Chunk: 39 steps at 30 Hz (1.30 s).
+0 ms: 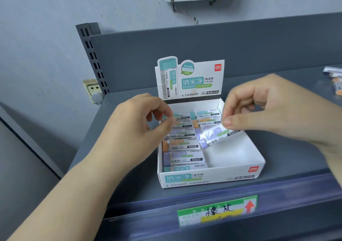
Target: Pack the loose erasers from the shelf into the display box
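I held the purple plastic-wrapped eraser (216, 134) pinched at one end in my right hand (268, 107), tilted over the right column of the white cardboard display box (209, 177), because that column was part empty towards the front. The left column already carried a full row of wrapped erasers (183, 148), laid flat with labels up. My left hand (140, 122) hovered at the box's left wall, fingers curled, thumb and forefinger nearly meeting; I could not tell whether it held anything. More loose erasers (335, 79) lay well apart on the grey metal shelf (288, 148) to the right.
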### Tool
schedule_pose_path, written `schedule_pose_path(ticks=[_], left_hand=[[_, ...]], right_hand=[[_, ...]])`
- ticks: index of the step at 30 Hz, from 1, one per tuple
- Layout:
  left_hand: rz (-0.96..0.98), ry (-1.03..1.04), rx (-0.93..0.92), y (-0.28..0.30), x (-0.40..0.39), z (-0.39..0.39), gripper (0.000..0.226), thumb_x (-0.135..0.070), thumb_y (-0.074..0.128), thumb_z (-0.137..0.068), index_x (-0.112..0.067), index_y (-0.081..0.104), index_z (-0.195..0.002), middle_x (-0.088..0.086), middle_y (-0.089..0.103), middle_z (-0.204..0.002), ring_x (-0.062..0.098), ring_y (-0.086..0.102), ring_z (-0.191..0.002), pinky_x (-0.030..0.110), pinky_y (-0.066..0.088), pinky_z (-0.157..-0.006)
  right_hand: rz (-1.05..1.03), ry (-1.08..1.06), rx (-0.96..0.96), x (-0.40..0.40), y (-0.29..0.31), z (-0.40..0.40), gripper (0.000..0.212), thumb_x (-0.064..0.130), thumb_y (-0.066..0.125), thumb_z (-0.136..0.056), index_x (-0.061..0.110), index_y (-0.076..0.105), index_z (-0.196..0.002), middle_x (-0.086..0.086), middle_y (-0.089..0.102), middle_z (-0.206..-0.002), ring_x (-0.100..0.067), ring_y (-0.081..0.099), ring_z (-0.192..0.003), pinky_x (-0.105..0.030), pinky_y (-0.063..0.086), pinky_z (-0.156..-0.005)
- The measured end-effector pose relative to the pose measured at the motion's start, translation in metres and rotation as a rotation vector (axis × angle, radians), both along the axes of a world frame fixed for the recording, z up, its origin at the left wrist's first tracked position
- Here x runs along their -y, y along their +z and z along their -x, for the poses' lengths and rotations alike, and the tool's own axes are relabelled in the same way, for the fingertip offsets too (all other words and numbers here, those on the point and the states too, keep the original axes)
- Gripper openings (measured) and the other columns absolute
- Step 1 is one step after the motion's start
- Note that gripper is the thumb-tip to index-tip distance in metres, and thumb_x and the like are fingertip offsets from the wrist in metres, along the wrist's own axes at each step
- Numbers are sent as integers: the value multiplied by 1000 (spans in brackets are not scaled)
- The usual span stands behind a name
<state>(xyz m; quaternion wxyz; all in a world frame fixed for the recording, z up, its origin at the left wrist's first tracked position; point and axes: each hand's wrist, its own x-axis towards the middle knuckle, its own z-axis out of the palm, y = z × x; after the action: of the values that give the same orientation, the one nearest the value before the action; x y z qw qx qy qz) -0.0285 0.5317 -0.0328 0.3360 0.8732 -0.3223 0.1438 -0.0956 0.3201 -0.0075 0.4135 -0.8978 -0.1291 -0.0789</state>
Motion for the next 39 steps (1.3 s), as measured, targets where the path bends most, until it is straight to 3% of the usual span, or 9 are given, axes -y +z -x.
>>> schedule_pose_path(ticks=[5, 9, 13, 18, 22, 30, 33, 36, 39], left_hand=[[-58, 1, 21, -1, 0, -1, 4, -21, 63, -77, -24, 66, -75, -14, 52, -70, 1, 47, -83, 5, 36, -63], [-76, -3, 30, -3, 0, -2, 6, -21, 63, -77, -26, 65, -75, -13, 52, -72, 2, 47, -85, 4, 36, -62], [-66, -10, 27, -3, 1, -2, 9, -20, 63, -78, -27, 63, -73, -14, 52, -72, 0, 47, -84, 3, 36, -61], [-57, -17, 35, -4, 1, -3, 13, -18, 64, -77, -29, 60, -71, -13, 54, -74, -3, 47, -85, 2, 36, -65], [-47, -20, 36, -5, 0, -4, 10, -18, 64, -78, -26, 61, -72, -12, 55, -75, -4, 47, -86, 4, 37, -66], [-46, -37, 36, -7, -1, -3, 8, -16, 63, -80, -23, 65, -77, -10, 56, -80, 2, 52, -76, 6, 37, -64], [-57, -36, 62, -5, -3, -2, 6, -17, 63, -81, -21, 67, -81, -11, 56, -81, 1, 52, -78, 7, 37, -62], [-48, -27, 114, 2, -2, 4, 7, -18, 62, -82, -21, 68, -85, -13, 57, -83, 3, 53, -81, 8, 35, -63], [-81, -15, 243, 15, 6, 16, 11, -19, 61, -82, -21, 68, -91, -12, 57, -85, 10, 56, -82, 23, 44, -68]], right_hand=[[153, -65, -19, 0, -5, 7, 17, 43, 73, -59, 27, 70, -64, 6, 42, -43, -9, 39, -47, -19, 33, -51], [189, -69, -33, -1, -5, 10, 17, 44, 76, -59, 28, 70, -61, 10, 43, -40, -15, 34, -48, -19, 27, -47], [263, -75, -39, -5, 0, 14, 12, 41, 69, -57, 30, 71, -59, 17, 44, -38, -10, 27, -44, -18, 25, -43], [390, -110, -84, -13, 8, 16, 11, 39, 72, -63, 29, 72, -59, 22, 44, -35, -8, 37, -41, -10, 32, -44], [484, -121, -124, -19, 10, 18, 6, 35, 71, -71, 30, 72, -66, 28, 45, -35, 7, 48, -48, -6, 36, -51], [576, -152, -146, -26, 5, 16, 10, 27, 66, -80, 26, 73, -74, 33, 46, -37, 23, 46, -53, -1, 34, -52], [598, -221, -31, -26, 0, 17, 7, 32, 64, -81, 29, 71, -77, 28, 53, -48, 24, 45, -62, -10, 34, -49], [610, -370, 198, -21, -2, 24, 10, 34, 59, -82, 29, 67, -80, 21, 52, -63, 5, 46, -61, -17, 29, -54], [671, -481, 394, -15, 2, 36, 9, 30, 59, -81, 26, 63, -75, 17, 52, -67, -2, 41, -66, -25, 35, -59]])
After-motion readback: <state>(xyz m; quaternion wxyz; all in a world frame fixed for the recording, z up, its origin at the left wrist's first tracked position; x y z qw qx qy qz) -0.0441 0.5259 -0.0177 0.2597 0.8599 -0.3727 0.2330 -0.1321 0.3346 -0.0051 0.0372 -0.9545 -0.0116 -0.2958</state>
